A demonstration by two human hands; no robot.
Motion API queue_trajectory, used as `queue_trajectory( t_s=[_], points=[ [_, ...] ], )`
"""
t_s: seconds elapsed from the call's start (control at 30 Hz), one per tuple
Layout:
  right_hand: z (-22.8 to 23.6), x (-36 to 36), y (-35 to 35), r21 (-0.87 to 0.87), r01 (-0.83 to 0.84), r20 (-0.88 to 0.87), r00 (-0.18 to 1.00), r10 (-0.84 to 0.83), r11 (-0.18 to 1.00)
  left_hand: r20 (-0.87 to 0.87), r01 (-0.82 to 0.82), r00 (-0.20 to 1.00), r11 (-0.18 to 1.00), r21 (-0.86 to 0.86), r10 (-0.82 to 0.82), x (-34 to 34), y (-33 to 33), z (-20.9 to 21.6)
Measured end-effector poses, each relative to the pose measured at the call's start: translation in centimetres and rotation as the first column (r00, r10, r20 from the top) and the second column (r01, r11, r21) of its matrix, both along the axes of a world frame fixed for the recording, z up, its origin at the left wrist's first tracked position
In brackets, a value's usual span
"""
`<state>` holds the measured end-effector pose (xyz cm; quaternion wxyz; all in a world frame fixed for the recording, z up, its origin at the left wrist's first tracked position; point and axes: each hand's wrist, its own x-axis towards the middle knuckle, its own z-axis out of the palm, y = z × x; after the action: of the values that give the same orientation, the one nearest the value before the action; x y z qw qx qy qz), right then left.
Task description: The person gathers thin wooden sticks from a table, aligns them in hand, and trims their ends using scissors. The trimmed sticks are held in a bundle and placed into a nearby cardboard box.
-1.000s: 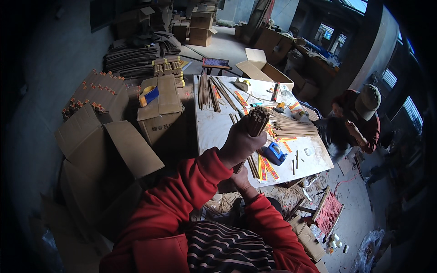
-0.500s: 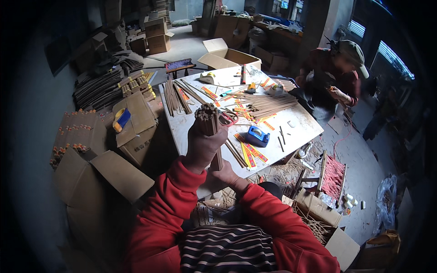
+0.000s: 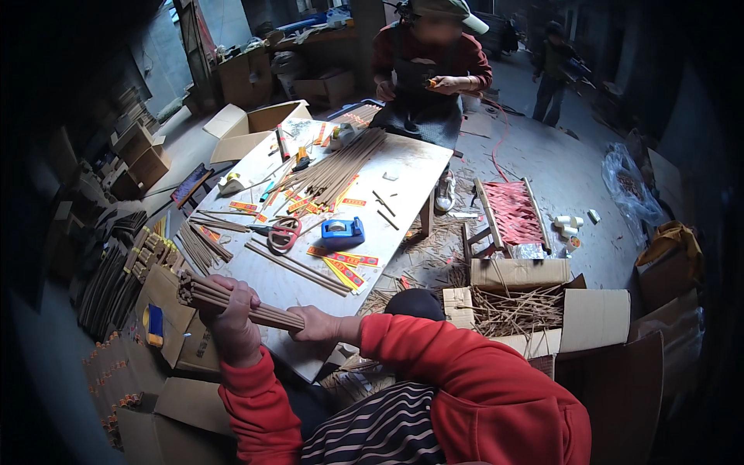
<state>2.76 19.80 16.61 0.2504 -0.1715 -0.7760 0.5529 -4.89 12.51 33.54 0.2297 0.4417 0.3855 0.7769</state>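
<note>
A thick bundle of brown incense sticks (image 3: 273, 314) lies nearly level over the table's near left corner. My left hand (image 3: 235, 324) is wrapped around it close to the end that points left. At the other end, my right hand (image 3: 316, 324) is closed, with its fingers on the stick ends. On the white table (image 3: 415, 164) beyond lie red-handled scissors (image 3: 284, 235), a blue tape dispenser (image 3: 342, 232), and red and yellow paper strips (image 3: 345, 273). Loose incense sticks lie in a large fan (image 3: 341, 170) and a smaller heap (image 3: 203, 246).
Across the table a person (image 3: 426, 74) in a cap holds a small orange-and-black object. A cardboard box of broken sticks (image 3: 519, 310) stands at my right, near a stool with red webbing (image 3: 511, 213). Left are cartons (image 3: 194, 399) and stacked bundles (image 3: 151, 260). Another person (image 3: 554, 74) stands far back.
My view has swung to the right. The bundle has gone from upright to nearly level, pointing left, with both hands still on it.
</note>
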Motion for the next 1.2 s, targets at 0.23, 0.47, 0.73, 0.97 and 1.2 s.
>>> queue_trajectory(
  t_s=[0.23, 0.47, 0.73, 0.97, 1.2],
  points=[
    [0.7, -0.1, 0.0, -0.051, -0.027, 0.025, 0.999, 0.029, 0.998, 0.010, 0.028, 1.000, 1.000, 0.010, -0.028, -0.4, 0.0, 0.0],
    [0.1, 0.4, -1.8, -0.043, -0.003, 0.131, 0.991, 0.008, 0.999, 0.103, -0.031, 0.994, 0.996, -0.087, 0.040, -0.9, -2.1, 1.8],
    [5.9, 4.9, -7.0, -0.264, -0.056, 0.307, 0.941, 0.139, 0.963, 0.340, -0.014, 0.939, 0.992, -0.127, 0.057, -3.7, -3.3, 0.9],
    [7.5, 6.4, -9.3, -0.809, -0.212, 0.037, 0.912, 0.408, 0.548, 0.557, 0.404, 0.777, 0.910, -0.087, -0.292, -3.6, -4.8, -2.9],
    [7.4, 6.4, -9.7, -0.835, -0.173, 0.093, 0.891, 0.444, 0.522, 0.602, 0.228, 0.795, 0.955, -0.191, -0.069, -3.9, -5.5, -4.6]
  ],
)
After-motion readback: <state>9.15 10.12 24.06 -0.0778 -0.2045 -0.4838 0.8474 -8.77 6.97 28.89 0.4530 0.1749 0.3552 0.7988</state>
